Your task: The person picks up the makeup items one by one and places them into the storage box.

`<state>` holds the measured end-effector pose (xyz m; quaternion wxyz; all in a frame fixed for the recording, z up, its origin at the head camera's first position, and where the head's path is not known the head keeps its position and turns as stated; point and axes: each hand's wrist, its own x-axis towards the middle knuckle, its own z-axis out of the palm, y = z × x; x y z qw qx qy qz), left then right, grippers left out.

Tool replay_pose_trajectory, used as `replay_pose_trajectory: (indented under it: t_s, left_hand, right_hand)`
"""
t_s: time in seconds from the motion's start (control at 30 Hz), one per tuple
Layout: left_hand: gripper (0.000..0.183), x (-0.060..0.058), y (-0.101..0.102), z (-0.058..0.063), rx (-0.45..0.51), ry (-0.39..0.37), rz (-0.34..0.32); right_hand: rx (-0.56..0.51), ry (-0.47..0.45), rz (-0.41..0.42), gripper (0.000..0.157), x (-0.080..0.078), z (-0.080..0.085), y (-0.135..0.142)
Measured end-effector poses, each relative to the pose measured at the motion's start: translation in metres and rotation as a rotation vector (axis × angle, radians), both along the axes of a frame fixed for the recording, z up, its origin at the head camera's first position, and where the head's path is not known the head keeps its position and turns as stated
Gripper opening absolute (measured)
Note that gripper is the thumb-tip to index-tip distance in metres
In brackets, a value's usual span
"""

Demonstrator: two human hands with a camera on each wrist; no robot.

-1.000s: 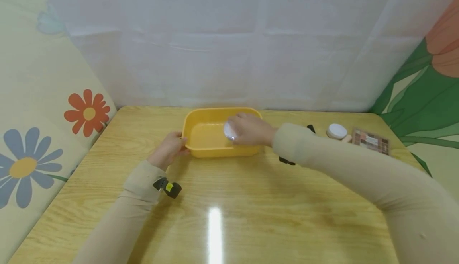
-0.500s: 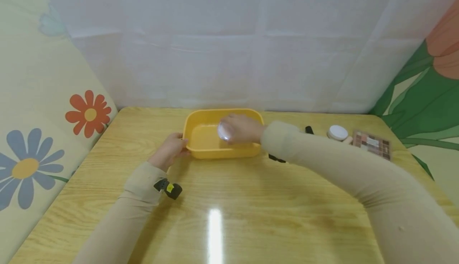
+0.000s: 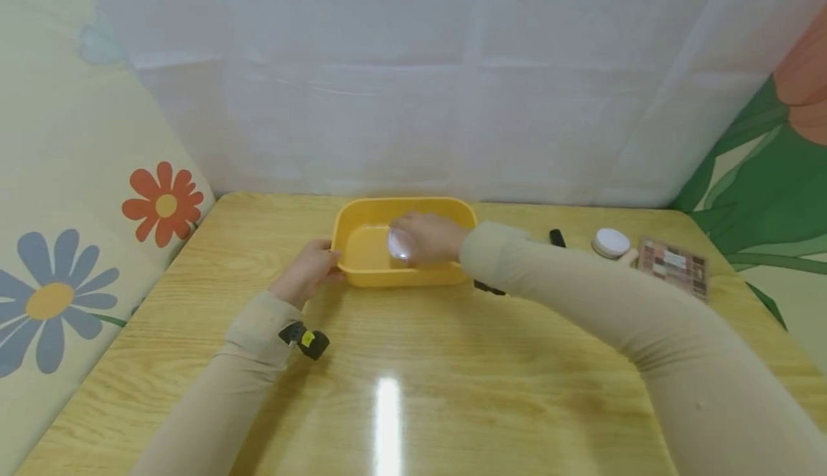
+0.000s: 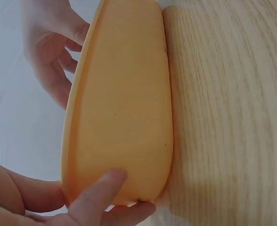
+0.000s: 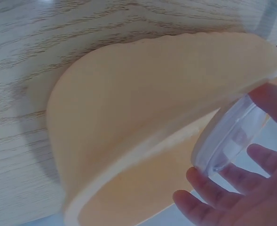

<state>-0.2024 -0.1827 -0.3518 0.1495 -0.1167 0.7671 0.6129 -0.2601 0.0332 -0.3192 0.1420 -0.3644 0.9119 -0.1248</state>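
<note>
My left hand [image 3: 306, 272] grips the left end of a yellow plastic basin [image 3: 381, 279], thumb at its rim and fingers against the outer wall. In the left wrist view, the basin's side wall [image 4: 122, 99] stands close by the wooden table. Inside the basin's opening, my right hand [image 3: 431, 238] holds a round clear jar with a white lid [image 5: 225, 136]. Thumb and fingers pinch its edge, and it is tilted on its side near the rim in the right wrist view. The head view shows only its pale round face [image 3: 399, 244].
To the right on the wooden table [image 3: 452, 361] are a black object [image 3: 557, 238], a second white-lidded round jar [image 3: 610, 243], a small beige item [image 3: 627, 257] and an eyeshadow palette [image 3: 674, 269]. A white cloth [image 3: 362, 103] hangs behind the table.
My right hand has moved left and slightly lower inside the basin with the jar in it. The left hand keeps its grip on the basin's end.
</note>
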Motion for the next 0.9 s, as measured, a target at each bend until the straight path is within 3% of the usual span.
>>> replay_pose_trajectory:
  t_s: [0.17, 0.53, 0.9]
  left_hand:
    - [0.045, 0.001, -0.001, -0.001, 0.011, 0.001, 0.002]
    - [0.044, 0.003, -0.001, 0.000, 0.030, 0.008, 0.011]
    - [0.043, 0.000, -0.001, -0.002, 0.040, 0.005, 0.020]
  right_hand:
    - [0.070, 0.003, 0.001, 0.066, 0.000, -0.001, -0.009]
    - [0.093, 0.070, 0.081, 0.067, -0.007, -0.011, -0.019]
    - [0.174, 0.058, 0.103, 0.072, -0.011, -0.004, -0.036]
